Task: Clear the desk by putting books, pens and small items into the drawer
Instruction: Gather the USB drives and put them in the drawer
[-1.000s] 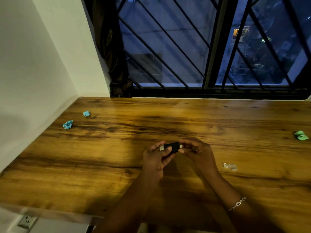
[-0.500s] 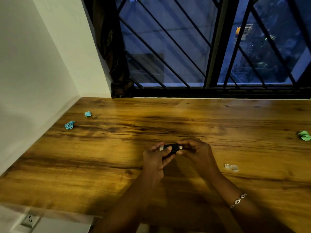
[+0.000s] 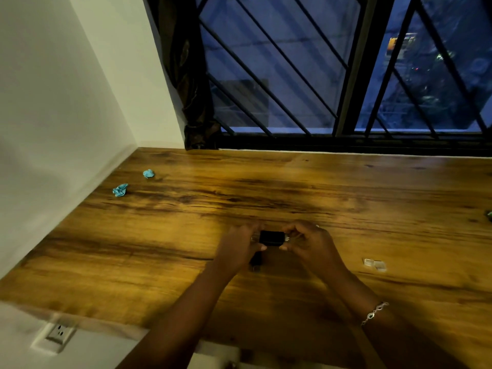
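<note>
Both hands are up over the middle of the desk point(image 3: 159, 249), a little toward the near edge, and between them sits a small black device point(image 3: 272, 237) — dark body, a glint of metal at each end. Its long axis runs left to right, parallel with the near edge. The left hand point(image 3: 237, 249) has its fingers curled shut on the left end, thumb pressing from the near side; the right hand point(image 3: 310, 242) pinches the right end the same way. So the thing is held at both tips, lifted just clear of the wood, neither hand nearer than the other.

Something dark pokes out below the left palm — part of the device or its shadow, I can't tell.

Left on the desk: two clear little pieces point(image 3: 374, 264) just right of the right wrist, two crumpled blue scraps point(image 3: 120, 189) near the far left corner by the wall, a bit of green point(image 3: 488, 215) at the right edge.

No drawer in sight from here. By my reckoning one hand will have to release its end, and the right sits handier to those clear pieces.
</note>
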The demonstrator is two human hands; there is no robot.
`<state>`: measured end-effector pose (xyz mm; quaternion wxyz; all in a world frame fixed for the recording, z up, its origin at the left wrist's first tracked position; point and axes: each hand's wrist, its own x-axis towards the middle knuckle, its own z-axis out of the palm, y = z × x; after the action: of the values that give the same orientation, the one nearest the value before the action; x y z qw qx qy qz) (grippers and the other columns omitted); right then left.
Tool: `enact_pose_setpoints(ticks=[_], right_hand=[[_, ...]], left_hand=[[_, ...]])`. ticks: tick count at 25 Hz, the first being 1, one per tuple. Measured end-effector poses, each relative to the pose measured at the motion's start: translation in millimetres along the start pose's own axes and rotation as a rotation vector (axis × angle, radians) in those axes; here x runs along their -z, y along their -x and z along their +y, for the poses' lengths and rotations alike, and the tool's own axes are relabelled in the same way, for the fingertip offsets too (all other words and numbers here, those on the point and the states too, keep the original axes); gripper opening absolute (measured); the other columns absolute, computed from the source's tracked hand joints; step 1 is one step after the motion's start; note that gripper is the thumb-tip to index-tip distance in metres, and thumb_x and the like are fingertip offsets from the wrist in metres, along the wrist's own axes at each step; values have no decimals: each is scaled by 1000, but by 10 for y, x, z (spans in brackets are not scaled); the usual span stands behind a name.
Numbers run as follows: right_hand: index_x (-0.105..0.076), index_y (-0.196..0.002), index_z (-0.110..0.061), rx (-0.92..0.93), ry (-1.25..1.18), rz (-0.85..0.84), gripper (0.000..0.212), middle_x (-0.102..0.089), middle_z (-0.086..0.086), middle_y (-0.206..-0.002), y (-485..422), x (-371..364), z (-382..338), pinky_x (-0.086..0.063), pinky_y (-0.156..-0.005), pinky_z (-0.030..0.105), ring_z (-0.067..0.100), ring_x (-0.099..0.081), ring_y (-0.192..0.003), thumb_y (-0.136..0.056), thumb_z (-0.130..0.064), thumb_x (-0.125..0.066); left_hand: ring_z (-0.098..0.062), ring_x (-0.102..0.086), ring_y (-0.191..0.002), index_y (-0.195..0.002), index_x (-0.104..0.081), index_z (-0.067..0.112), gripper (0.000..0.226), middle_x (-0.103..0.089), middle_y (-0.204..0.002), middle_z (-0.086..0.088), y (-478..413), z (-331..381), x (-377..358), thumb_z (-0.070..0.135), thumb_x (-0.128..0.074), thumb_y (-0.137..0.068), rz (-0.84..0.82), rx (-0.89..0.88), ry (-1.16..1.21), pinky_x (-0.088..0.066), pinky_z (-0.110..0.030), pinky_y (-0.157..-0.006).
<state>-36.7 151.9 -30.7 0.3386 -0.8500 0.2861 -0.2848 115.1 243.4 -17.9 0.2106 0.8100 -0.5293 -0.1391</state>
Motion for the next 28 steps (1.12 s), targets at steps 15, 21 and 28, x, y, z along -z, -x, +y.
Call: enact_pose_setpoints(ticks=[15,21,28], right_hand=[[-56,-125,-17,47,38,-241,40,-55,1,-128,-254,-458,-230,-39,-88,21,15,-53,-114,-85,-16,-64],[-54,-125,-19,-36,60,-263,38,-53,5,-133,-193,-588,-126,-41,-95,34,22,-50,-120,-88,-26,-59],[-54,-126,-14,-74,155,-267,40,-60,11,-122,-161,-581,9,-36,-75,25,26,-58,-108,-93,-36,-49]], left_hand=[[-26,-53,-105,-108,-63,20,38,-58,-107,-5,474,-740,181,31,-73,-74,401,328,-39,-44,-36,-84],[-28,-53,-101,-111,-63,9,36,-58,-107,-12,1019,-1389,461,21,-70,-78,673,630,10,-45,-37,-83],[-33,-47,-107,-113,-62,3,37,-55,-111,-18,1219,-1885,543,23,-68,-81,664,819,-12,-42,-40,-89]])
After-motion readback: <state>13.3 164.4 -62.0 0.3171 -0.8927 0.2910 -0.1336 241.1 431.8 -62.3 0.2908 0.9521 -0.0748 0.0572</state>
